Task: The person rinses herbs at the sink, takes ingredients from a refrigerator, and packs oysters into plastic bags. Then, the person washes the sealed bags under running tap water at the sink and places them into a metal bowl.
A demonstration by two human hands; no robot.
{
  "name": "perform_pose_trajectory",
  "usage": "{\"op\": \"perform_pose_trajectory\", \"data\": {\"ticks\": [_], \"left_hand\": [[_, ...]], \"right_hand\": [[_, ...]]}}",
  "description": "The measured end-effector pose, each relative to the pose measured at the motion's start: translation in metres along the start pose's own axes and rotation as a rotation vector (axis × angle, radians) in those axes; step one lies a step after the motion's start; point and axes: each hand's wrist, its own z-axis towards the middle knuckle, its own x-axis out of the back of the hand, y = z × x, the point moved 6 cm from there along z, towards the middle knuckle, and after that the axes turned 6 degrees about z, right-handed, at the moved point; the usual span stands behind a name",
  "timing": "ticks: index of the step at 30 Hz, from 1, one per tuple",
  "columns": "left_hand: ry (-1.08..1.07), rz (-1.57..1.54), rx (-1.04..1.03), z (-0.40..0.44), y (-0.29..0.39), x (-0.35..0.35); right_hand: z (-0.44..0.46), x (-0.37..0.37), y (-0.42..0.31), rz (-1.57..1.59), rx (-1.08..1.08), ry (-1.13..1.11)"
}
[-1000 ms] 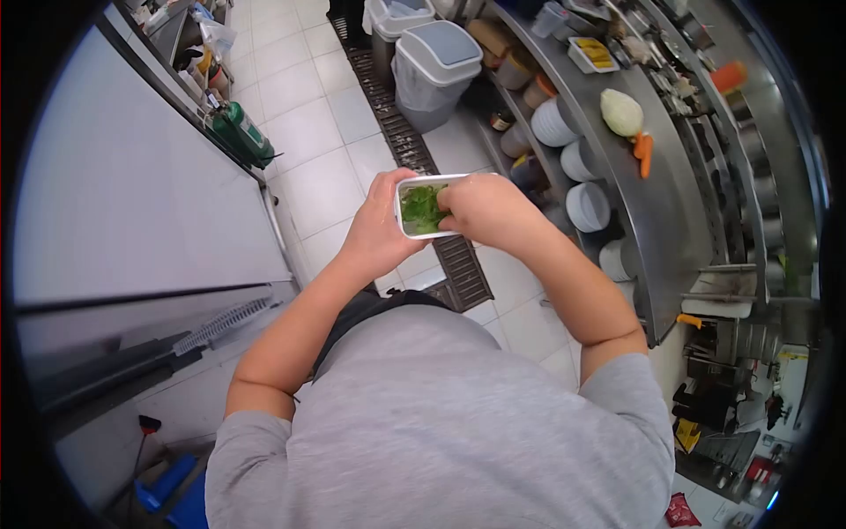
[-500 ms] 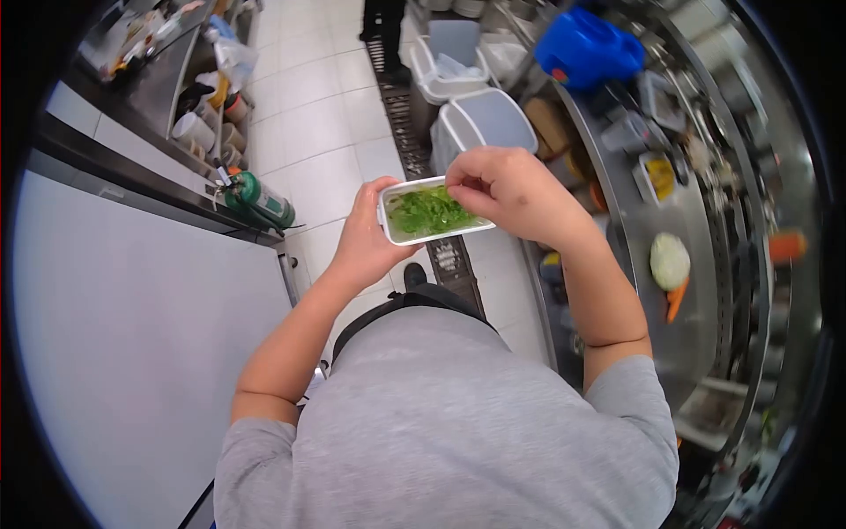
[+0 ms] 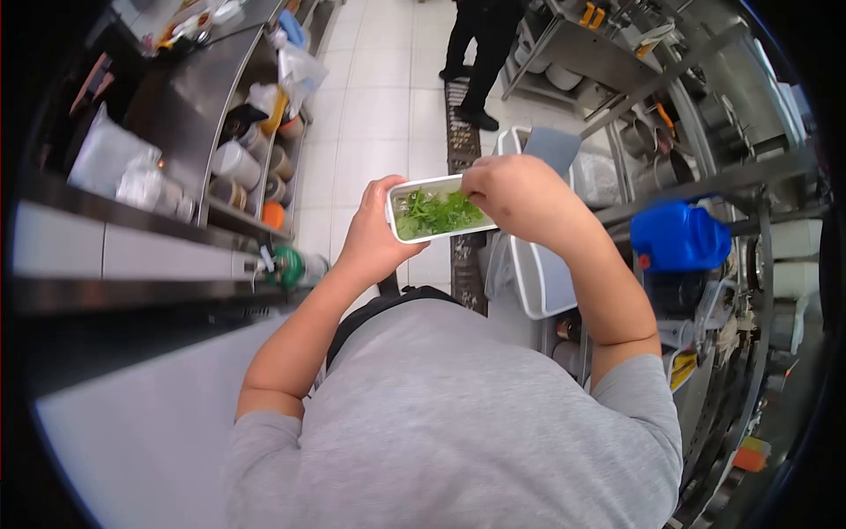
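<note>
A white rectangular container [image 3: 447, 234] is held in front of my waist, with leafy greens [image 3: 436, 210] inside it. My left hand [image 3: 377, 231] grips its left end, thumb along the near side. Over the container's right end, my right hand [image 3: 511, 194] is closed, its fingertips pinched at the edge of the greens. What those fingertips hold, if anything, is too hidden to tell.
Ahead, a person in dark trousers [image 3: 480, 62] stands by a floor drain grate [image 3: 463, 132]. Bins with white rims [image 3: 553, 309] and a blue jug [image 3: 679, 236] are on the right. A steel counter [image 3: 189, 97] with shelves and a green cylinder [image 3: 289, 266] are on the left.
The view has swung along the aisle, bringing the person and left counter further in. The cabbage and carrots have left view. My right hand has lifted out of the greens to the container's right end.
</note>
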Motion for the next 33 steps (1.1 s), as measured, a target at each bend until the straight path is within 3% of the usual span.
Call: {"op": "perform_pose_trajectory", "data": {"ticks": [6,10,13,14,17,18,21,26,29,33], "left_hand": [[-0.060,0.064,-0.060,0.156,-0.023,0.037],[-0.042,0.070,-0.072,0.252,-0.054,0.050],[-0.031,-0.012,-0.029,0.330,-0.087,0.060],[0.002,0.013,-0.020,0.354,-0.091,0.066],[0.071,0.026,0.027,0.429,-0.108,0.086],[0.093,0.100,0.074,0.454,-0.110,0.097],[0.176,0.104,0.116,0.520,-0.127,0.132],[0.236,0.082,0.189,0.628,-0.167,0.200],[0.263,0.032,0.146,0.697,-0.212,0.241],[0.238,0.029,0.168,0.793,-0.257,0.305]], "right_hand": [[0.145,0.026,0.050,-0.063,0.120,0.028],[0.247,0.009,0.120,-0.194,0.048,-0.163],[0.306,0.041,0.171,-0.085,0.077,-0.097],[0.325,0.062,0.179,-0.051,0.127,0.019],[0.397,0.096,0.213,0.042,0.168,-0.020],[0.426,0.096,0.227,0.069,0.142,-0.129],[0.508,0.135,0.241,0.160,0.430,-0.036],[0.652,0.180,0.276,0.144,0.637,0.079],[0.749,0.167,0.298,0.210,0.510,-0.247],[0.866,0.174,0.315,0.202,0.536,-0.149]]}}
